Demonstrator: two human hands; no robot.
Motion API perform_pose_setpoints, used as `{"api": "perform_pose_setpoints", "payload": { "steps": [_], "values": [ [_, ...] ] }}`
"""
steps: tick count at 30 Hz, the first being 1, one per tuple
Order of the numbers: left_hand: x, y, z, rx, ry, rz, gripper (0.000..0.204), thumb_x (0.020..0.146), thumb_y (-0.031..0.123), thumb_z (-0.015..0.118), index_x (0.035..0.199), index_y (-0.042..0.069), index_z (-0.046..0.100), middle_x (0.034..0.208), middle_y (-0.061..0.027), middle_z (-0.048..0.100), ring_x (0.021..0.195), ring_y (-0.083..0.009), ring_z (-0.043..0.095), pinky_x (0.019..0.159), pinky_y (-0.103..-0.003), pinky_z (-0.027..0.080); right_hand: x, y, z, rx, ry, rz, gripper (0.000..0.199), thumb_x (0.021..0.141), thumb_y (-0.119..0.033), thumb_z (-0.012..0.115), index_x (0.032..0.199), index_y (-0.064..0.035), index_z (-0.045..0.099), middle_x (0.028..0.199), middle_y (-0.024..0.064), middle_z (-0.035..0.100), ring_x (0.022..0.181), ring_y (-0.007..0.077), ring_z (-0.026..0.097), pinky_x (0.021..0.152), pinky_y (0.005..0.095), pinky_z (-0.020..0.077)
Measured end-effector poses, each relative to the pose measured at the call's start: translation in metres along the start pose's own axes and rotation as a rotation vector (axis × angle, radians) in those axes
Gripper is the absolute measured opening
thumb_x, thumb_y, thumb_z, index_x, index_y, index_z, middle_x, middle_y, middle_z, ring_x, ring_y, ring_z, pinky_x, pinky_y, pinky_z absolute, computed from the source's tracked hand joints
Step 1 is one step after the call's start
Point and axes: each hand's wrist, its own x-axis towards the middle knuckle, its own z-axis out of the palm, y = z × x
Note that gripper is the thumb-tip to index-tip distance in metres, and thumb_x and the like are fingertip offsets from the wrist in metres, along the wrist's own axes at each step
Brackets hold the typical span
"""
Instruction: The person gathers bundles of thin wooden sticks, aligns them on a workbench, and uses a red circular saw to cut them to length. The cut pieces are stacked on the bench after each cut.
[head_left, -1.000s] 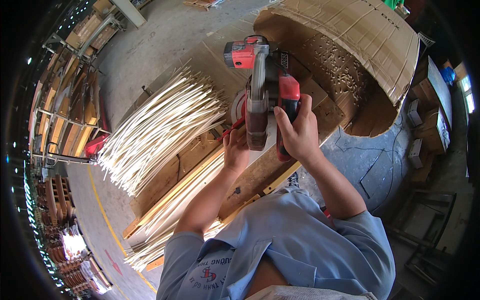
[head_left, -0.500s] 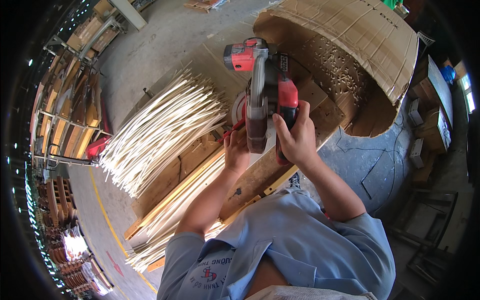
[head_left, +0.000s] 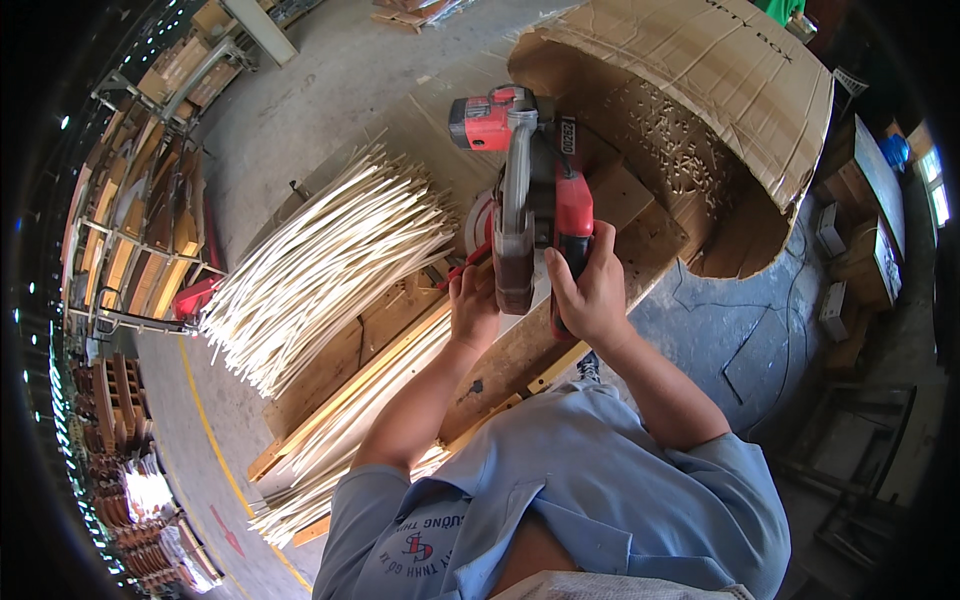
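Observation:
A red and black miter saw [head_left: 515,190] stands on the wooden bench in front of me. My right hand [head_left: 592,285] is wrapped around its saw handle [head_left: 574,245]. Left of the saw head, my left hand [head_left: 474,310] is closed low against the red fence; the saw partly covers its fingers, and what they hold is hidden. Thin pale wooden sticks [head_left: 375,385] lie lengthwise along the bench, running under my left forearm toward the saw. Beyond them a large loose bundle of similar sticks [head_left: 330,260] rests on the bench.
A big cardboard box [head_left: 720,60], cut open, sits behind the saw with short cut pieces [head_left: 675,150] inside. The wooden bench [head_left: 515,370] has a raised rail along it. Racks of boards [head_left: 140,220] stand at the left. Cables [head_left: 780,310] trail over the floor at right.
The saw head has shifted slightly down and toward me, and my right hand on its handle has moved down with it. My left hand stays in nearly the same place.

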Motion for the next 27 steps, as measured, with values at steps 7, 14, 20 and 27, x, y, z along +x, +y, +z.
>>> {"api": "perform_pose_setpoints", "payload": {
  "steps": [7,14,20,27],
  "values": [
    [-0.001,0.005,-0.002,0.019,-0.013,-0.033,0.032,0.089,0.014,0.07,0.121,0.017,0.075,0.129,-0.0038,0.066,0.123,-0.0341,0.056,0.102,-0.051,0.044,-0.009,0.002,0.0,0.032,-0.008,0.006,0.047,0.102,-0.027,0.071,0.131,-0.0002,0.044,0.092,0.0199,0.067,0.079,0.0374,0.069,0.072,0.0446,0.0541],
    [-0.005,-0.001,0.004,0.058,-0.099,-0.022,0.03,0.089,0.01,0.068,0.117,0.013,0.079,0.126,0.0005,0.076,0.134,-0.0383,0.053,0.107,-0.056,0.042,0.059,-0.015,-0.008,0.139,-0.017,0.146,0.056,0.1,-0.036,0.076,0.132,-0.0007,0.046,0.098,0.0138,0.067,0.078,0.0227,0.068,0.07,0.0404,0.056],
    [-0.007,-0.002,0.006,0.042,-0.085,0.0,0.026,0.095,0.011,0.066,0.116,0.007,0.081,0.132,-0.0002,0.075,0.133,-0.0395,0.053,0.107,-0.057,0.042,0.134,-0.043,-0.028,0.506,-0.121,0.423,0.065,0.097,-0.05,0.078,0.135,-0.0021,0.055,0.1,0.0082,0.066,0.082,0.0151,0.067,0.066,0.0345,0.0613],
    [-0.009,-0.002,0.004,0.021,-0.053,0.013,0.025,0.095,0.011,0.066,0.115,0.007,0.081,0.137,0.0003,0.074,0.135,-0.0401,0.052,0.108,-0.058,0.042,0.159,-0.031,-0.027,0.709,0.025,0.274,0.06,0.102,-0.048,0.072,0.133,0.0021,0.059,0.099,0.0068,0.068,0.08,0.0146,0.067,0.072,0.0315,0.0568]
  ]
}}
